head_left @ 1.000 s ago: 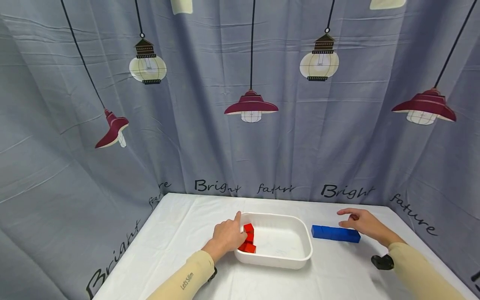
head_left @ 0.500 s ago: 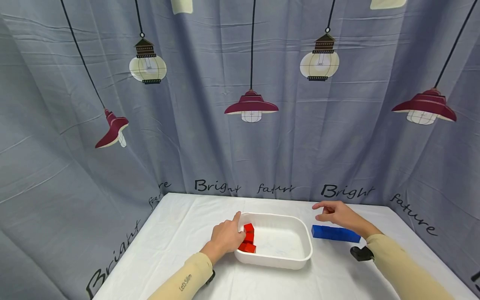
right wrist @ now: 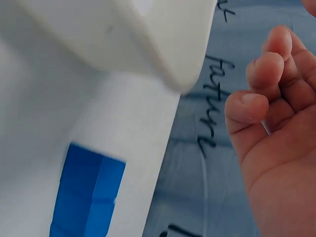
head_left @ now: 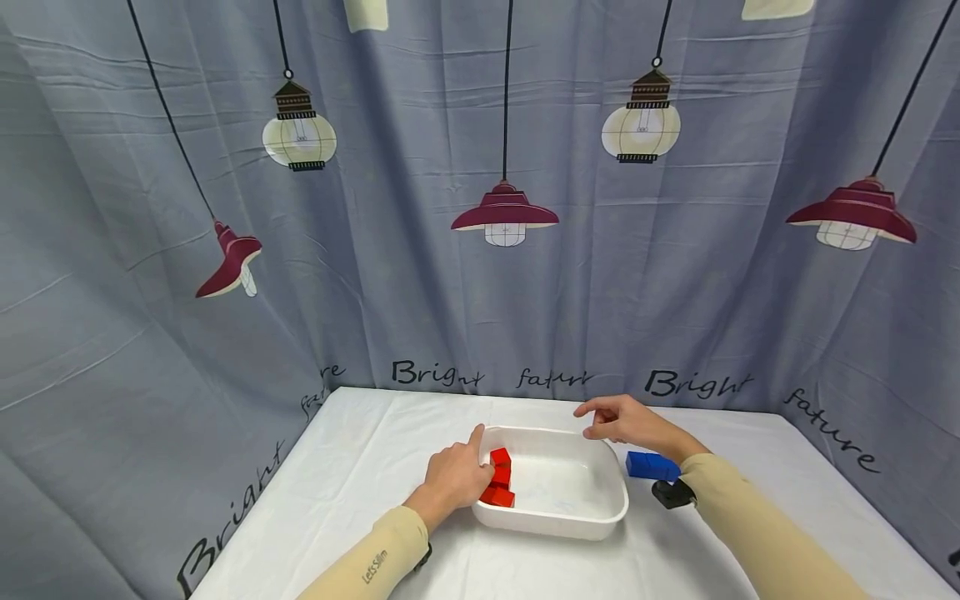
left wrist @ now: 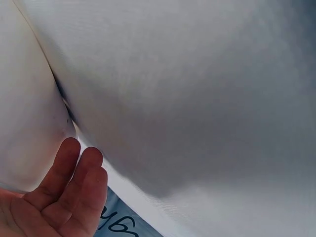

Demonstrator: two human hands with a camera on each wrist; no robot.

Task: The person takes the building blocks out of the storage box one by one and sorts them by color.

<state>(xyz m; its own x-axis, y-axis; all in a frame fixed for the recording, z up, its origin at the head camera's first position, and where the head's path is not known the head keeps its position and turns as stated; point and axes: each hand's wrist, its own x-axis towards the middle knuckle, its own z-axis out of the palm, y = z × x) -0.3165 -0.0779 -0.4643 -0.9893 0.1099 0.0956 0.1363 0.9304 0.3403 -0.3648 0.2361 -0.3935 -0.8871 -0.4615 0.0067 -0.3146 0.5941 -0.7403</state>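
A white plastic tray (head_left: 558, 527) stands on the table, with several red blocks (head_left: 501, 477) at its left end. My left hand (head_left: 453, 477) grips the tray's left rim, thumb inside and index finger lying along the edge. In the left wrist view, its other fingers (left wrist: 74, 185) lie against the outside of the tray wall (left wrist: 29, 113). My right hand (head_left: 626, 421) is above the tray's far right corner, fingers loosely bent, nothing held. Under the right forearm, partly hidden by it, lies a row of blue blocks (head_left: 651, 465), also visible in the right wrist view.
White cloth covers the table (head_left: 375, 442). Behind it hangs a grey-blue curtain (head_left: 420, 292) printed with lamps and lettering, which also runs along both sides. Each wrist carries a small black device, the right one (head_left: 672, 494) close to the blue blocks.
My right hand has moved left, from over the blue blocks to the tray's far right corner. The left hand keeps its hold on the tray. Blocks and tray stay put.
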